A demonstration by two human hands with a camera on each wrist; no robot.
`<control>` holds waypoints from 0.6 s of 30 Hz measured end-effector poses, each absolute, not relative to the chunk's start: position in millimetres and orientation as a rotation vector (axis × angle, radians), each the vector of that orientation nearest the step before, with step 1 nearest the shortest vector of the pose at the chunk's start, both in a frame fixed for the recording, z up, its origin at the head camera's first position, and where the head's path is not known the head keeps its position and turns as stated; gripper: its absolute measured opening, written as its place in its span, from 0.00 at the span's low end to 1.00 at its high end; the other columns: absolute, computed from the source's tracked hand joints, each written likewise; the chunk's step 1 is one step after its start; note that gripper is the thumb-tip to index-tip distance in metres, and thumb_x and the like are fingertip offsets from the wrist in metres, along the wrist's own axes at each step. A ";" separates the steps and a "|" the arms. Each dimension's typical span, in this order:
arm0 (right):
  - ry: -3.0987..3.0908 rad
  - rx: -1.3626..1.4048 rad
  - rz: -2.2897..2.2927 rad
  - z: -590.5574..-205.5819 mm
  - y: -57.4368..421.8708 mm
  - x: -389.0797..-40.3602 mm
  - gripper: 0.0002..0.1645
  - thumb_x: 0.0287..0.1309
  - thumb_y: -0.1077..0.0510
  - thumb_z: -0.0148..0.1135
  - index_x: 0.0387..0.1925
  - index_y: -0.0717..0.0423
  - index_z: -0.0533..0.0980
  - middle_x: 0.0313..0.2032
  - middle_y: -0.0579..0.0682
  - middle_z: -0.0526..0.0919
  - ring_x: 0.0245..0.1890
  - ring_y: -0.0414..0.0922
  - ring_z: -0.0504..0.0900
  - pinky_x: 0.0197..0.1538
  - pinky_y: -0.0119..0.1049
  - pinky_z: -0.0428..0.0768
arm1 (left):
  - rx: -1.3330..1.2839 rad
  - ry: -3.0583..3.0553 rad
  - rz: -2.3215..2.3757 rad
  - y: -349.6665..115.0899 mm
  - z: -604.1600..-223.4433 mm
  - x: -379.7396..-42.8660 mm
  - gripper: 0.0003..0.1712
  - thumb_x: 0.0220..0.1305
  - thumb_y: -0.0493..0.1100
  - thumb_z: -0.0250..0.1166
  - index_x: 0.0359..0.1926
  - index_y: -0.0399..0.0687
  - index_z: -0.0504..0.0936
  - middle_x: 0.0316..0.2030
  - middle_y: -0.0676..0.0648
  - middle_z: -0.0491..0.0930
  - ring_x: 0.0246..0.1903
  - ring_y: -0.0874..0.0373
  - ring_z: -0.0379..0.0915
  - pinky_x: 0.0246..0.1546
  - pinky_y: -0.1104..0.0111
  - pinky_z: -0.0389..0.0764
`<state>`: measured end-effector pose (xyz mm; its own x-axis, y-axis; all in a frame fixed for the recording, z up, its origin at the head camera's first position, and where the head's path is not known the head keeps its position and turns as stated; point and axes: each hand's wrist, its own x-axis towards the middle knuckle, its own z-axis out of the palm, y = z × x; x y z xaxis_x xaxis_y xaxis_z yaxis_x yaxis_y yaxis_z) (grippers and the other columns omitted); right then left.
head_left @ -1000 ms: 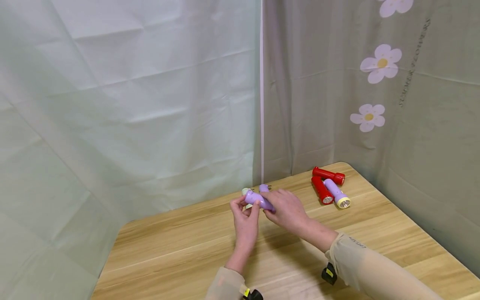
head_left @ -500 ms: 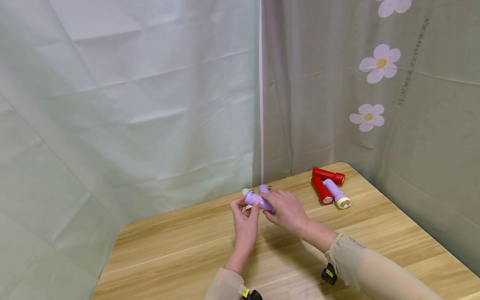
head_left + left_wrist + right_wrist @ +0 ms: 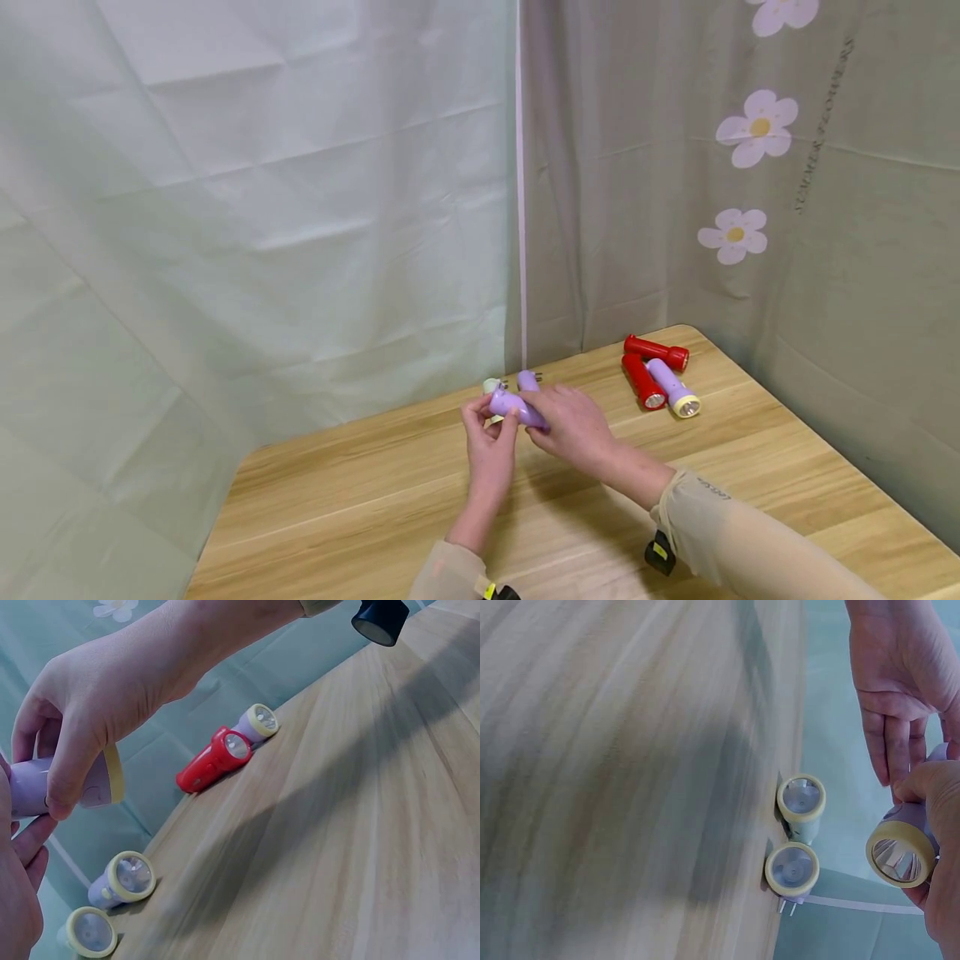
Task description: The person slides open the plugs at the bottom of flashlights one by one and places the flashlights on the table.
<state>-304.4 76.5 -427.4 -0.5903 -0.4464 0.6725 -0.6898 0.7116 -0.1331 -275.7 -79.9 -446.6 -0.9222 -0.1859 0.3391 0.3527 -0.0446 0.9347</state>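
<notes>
Both hands hold one purple flashlight [image 3: 508, 404] above the back of the table. My left hand [image 3: 491, 454] pinches its tail end between thumb and fingers. My right hand [image 3: 573, 425] grips it near the head and covers much of that end in the head view. In the right wrist view, the held flashlight's pale yellow rim [image 3: 880, 847] and lens face the camera. Just behind the hands, a pale green flashlight [image 3: 491, 386] and another purple flashlight [image 3: 527, 381] stand on their heads or lie at the back edge; two prongs [image 3: 787, 907] stick out of the purple one.
At the table's back right lie two red flashlights [image 3: 643, 383] and a purple flashlight with a yellow rim [image 3: 674, 388], close together. The wooden table [image 3: 337, 508] meets a pale curtain [image 3: 337, 250] behind and a grey flowered curtain [image 3: 847, 333] on the right.
Very little differs. The head view shifts slightly, and the held flashlight's tail end dips a little while both hands keep hold of it.
</notes>
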 end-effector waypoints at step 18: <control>-2.346 0.848 0.561 -437.5 75.8 -296.2 0.32 0.49 0.55 0.80 0.58 0.52 0.81 0.39 0.46 0.87 0.38 0.45 0.81 0.41 0.44 0.81 | -0.190 -1.975 -2.013 -84.4 -457.9 -270.8 0.25 0.74 0.43 0.64 0.66 0.53 0.66 0.54 0.40 0.69 0.45 0.50 0.82 0.42 0.62 0.82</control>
